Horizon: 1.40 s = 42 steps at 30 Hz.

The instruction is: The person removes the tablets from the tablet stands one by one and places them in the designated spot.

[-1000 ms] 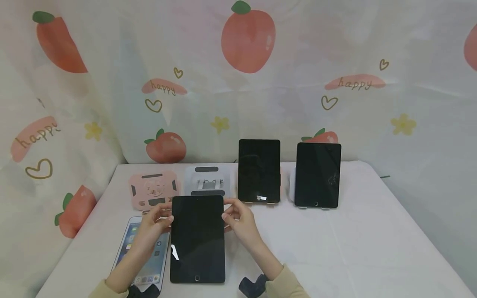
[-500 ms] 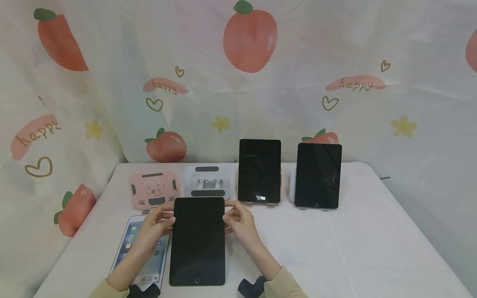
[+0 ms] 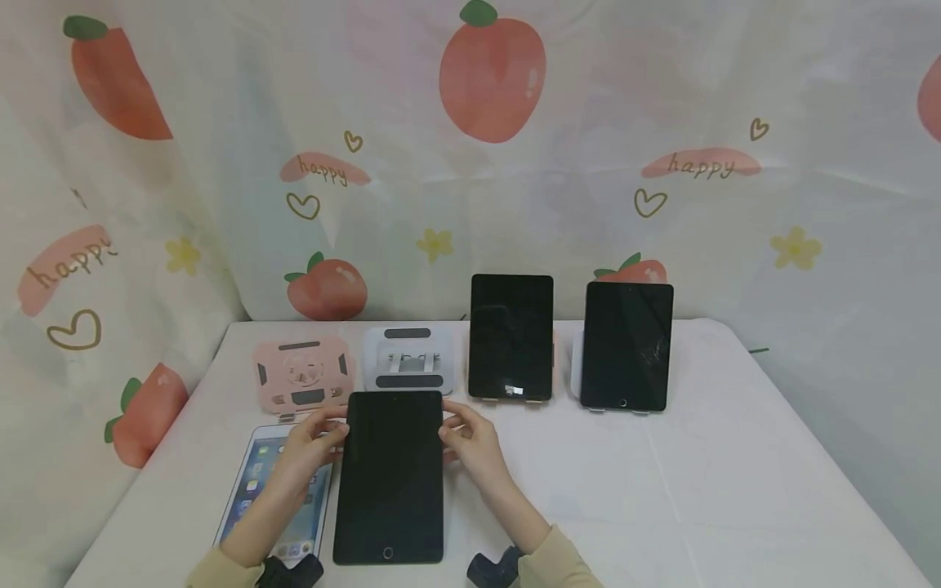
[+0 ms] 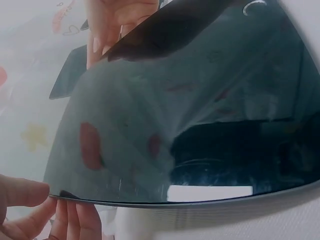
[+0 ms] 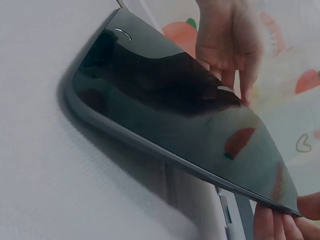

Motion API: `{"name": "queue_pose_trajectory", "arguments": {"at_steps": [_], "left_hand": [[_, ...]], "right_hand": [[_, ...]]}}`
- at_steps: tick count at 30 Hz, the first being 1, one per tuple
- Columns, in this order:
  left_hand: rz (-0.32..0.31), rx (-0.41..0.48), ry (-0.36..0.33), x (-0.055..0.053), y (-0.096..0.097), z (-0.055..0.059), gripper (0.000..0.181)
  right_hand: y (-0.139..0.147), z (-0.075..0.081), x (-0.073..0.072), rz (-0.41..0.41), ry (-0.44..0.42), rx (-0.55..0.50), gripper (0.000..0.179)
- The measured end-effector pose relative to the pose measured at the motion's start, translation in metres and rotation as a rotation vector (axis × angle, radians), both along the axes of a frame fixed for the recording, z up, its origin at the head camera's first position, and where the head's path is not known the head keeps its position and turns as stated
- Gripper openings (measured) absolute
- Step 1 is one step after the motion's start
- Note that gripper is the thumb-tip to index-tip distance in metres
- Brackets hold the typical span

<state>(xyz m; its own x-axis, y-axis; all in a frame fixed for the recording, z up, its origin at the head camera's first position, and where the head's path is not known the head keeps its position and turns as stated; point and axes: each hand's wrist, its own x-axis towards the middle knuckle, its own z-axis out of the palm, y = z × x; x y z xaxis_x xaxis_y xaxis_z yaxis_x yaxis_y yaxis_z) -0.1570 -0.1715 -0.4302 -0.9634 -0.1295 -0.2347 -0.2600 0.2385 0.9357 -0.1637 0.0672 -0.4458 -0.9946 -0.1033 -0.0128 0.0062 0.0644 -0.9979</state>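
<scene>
A black tablet [image 3: 390,478] with a dark screen is tilted up at its far end, its home-button end low by the table's near edge. My left hand [image 3: 312,445] pinches its upper left edge, and my right hand [image 3: 466,441] pinches the upper right edge. The left wrist view shows the glossy tablet screen [image 4: 190,115] with my left fingers [image 4: 30,210] at its corner. In the right wrist view the tablet [image 5: 180,115] rises off the white cloth, my right fingertips [image 5: 280,222] under its far corner.
A lit white tablet [image 3: 275,490] lies flat under my left arm. Behind stand an empty pink stand [image 3: 301,376] and an empty white stand [image 3: 408,359]. Two dark tablets [image 3: 510,336] [image 3: 626,345] lean upright on stands. The white table [image 3: 698,490] meets a peach-print curtain [image 3: 485,163].
The black tablet's far end has come down slightly and slid a little toward me, with both hands still on its upper edges.
</scene>
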Motion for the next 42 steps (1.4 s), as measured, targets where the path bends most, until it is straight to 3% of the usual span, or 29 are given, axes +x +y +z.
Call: {"name": "queue_pose_trajectory", "arguments": {"at_steps": [17,26,42], "left_hand": [[-0.034,-0.115,-0.065,-0.006,0.005,-0.013,0.039],[-0.058,-0.115,-0.093,-0.009,0.004,-0.020,0.041],[-0.108,-0.156,-0.052,-0.002,0.008,-0.015,0.047]], "right_hand": [[-0.001,-0.011,-0.002,0.003,-0.099,0.067,0.047],[-0.002,-0.016,-0.004,-0.002,-0.109,0.120,0.045],[-0.001,-0.015,-0.002,0.049,0.001,0.335,0.052]]}}
